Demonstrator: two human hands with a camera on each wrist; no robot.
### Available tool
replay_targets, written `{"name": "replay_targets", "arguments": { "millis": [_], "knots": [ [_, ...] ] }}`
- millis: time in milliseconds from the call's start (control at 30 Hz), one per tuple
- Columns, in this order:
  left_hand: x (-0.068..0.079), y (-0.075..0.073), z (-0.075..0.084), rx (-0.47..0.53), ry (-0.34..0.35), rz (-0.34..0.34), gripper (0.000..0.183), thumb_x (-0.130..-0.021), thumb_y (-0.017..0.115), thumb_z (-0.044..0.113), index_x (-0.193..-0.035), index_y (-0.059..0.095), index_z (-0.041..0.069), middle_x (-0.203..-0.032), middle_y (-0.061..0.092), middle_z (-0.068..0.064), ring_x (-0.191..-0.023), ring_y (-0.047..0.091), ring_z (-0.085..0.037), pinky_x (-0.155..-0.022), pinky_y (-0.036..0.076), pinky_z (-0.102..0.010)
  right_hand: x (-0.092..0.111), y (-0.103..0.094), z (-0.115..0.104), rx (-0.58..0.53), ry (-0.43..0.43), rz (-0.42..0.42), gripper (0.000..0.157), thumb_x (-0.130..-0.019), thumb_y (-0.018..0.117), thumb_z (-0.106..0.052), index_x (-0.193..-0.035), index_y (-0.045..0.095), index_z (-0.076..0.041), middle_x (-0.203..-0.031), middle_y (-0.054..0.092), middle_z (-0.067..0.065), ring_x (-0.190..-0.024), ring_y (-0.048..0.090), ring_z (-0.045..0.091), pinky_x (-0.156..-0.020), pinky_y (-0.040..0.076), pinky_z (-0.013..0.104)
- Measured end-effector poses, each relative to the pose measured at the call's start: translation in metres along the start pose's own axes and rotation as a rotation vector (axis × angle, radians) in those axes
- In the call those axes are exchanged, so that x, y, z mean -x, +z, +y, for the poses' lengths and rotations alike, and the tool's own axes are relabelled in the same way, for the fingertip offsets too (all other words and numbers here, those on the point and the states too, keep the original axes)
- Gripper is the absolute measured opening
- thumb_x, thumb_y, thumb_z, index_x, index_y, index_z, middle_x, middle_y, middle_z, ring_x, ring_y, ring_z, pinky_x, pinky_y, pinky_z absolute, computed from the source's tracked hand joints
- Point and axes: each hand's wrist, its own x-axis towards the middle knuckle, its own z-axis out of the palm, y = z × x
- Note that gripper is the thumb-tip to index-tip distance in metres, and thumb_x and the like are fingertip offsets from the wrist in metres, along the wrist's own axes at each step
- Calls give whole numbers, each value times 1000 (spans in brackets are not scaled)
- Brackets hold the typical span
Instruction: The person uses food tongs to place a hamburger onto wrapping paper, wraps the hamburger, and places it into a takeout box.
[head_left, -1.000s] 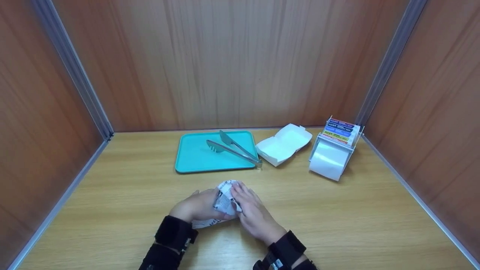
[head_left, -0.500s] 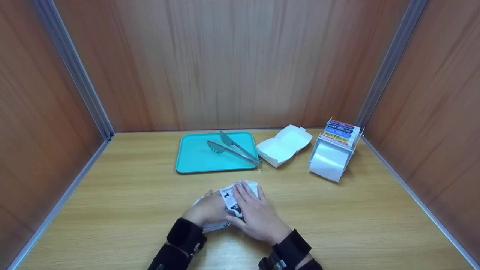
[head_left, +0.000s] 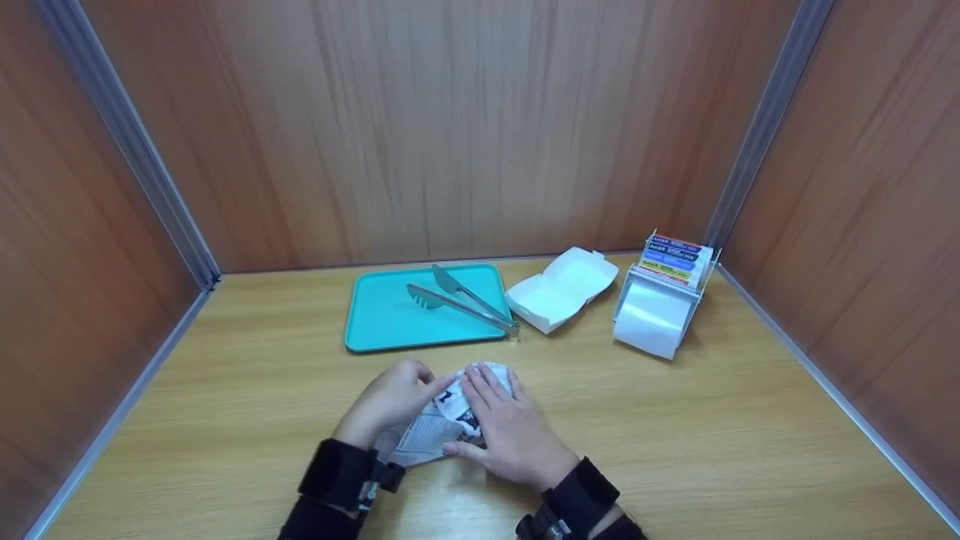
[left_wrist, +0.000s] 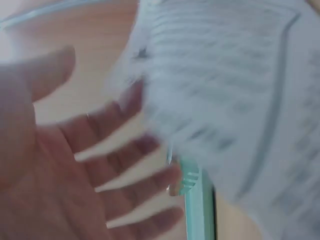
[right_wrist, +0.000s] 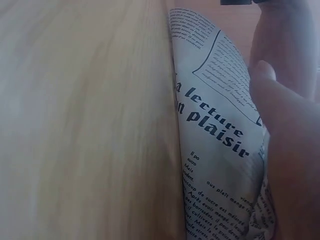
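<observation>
A newsprint-patterned wrapping paper [head_left: 429,433] is folded into a bundle on the table; whatever may be inside is hidden. My right hand [head_left: 516,435] lies over its right side, fingers extended and pressing on the paper. In the right wrist view, the thumb [right_wrist: 285,95] is over the printed paper [right_wrist: 215,105]. My left hand [head_left: 388,401] is at the bundle's upper left. The left wrist view has its fingers [left_wrist: 137,190] spread and fairly straight beside a blurred flap of paper [left_wrist: 215,75]; I cannot tell whether a fingertip touches it.
Behind the hands lies a turquoise tray [head_left: 375,330] with metal tongs [head_left: 469,304] across it, their joined end over its right edge. An open white box [head_left: 562,289] stands to its right, then a dispenser [head_left: 660,307] with a white roll. Wooden walls [head_left: 480,135] enclose the table.
The bundle has been laid lower and flatter, the right hand spreading over it. The left hand shifted right with the paper, then drew back left and loosened, uncovering more of the paper.
</observation>
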Motion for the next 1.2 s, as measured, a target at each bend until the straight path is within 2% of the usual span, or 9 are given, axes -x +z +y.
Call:
{"name": "replay_targets", "arguments": {
  "millis": [133,333,600,700,800,867,933,1067,1200],
  "knots": [
    [-4,14,1,-89,-28,49,24,-99,77,26,-83,72,9,-94,64,-2,-83,58,-21,-71,46,-36,0,0,5,-62,-8,38,89,-107,32,-71,-168,26,-7,-176,18,10,-164,13,27,-131,6,60],
    [-7,20,-4,-197,28,84,30,-97,80,18,-70,67,10,-94,65,-3,-86,57,-21,-75,49,-40,0,1,15,-287,-12,150,59,-117,34,-41,-162,41,-3,-172,33,9,-162,24,28,-130,10,60],
    [-7,22,-2,-272,12,127,33,-94,83,20,-70,63,10,-92,60,-3,-86,55,-23,-79,48,-43,0,-2,18,-208,2,54,74,-109,54,-49,-167,33,-7,-175,25,6,-163,20,24,-131,10,58],
    [-5,25,8,-333,99,241,17,-90,86,17,-86,73,7,-103,65,-9,-97,62,-29,-88,52,-49,0,-2,17,-192,4,41,77,-108,58,-48,-167,32,-7,-176,25,8,-163,21,26,-131,10,59],
    [-1,31,20,-348,276,297,23,-92,83,16,-109,78,2,-120,70,-16,-113,66,-35,-100,54,-54,1,-2,16,-186,6,42,75,-107,59,-47,-166,35,-7,-175,26,11,-162,22,28,-130,11,60],
    [1,36,25,-345,380,247,34,-98,79,18,-124,75,-2,-132,70,-20,-123,66,-38,-106,53,-54,1,-2,16,-194,4,45,76,-106,60,-47,-165,36,-6,-174,26,12,-162,22,29,-130,11,60],
    [3,40,26,-339,413,156,41,-101,75,19,-134,69,-4,-139,68,-22,-128,66,-40,-109,53,-53,1,-1,17,-208,4,53,77,-105,62,-47,-164,37,-4,-173,27,14,-162,23,29,-130,12,60],
    [4,45,21,-298,340,24,59,-101,75,18,-150,54,-8,-149,59,-26,-136,60,-42,-114,48,-53,1,2,17,-254,-2,86,84,-101,71,-42,-163,35,2,-172,30,17,-161,26,29,-130,13,60],
    [5,46,18,-259,304,10,65,-99,77,17,-152,50,-9,-145,62,-26,-132,62,-42,-112,49,-55,-1,4,22,-451,7,125,91,-94,82,-33,-164,34,0,-170,35,17,-156,36,32,-129,23,57]
  ]
}}
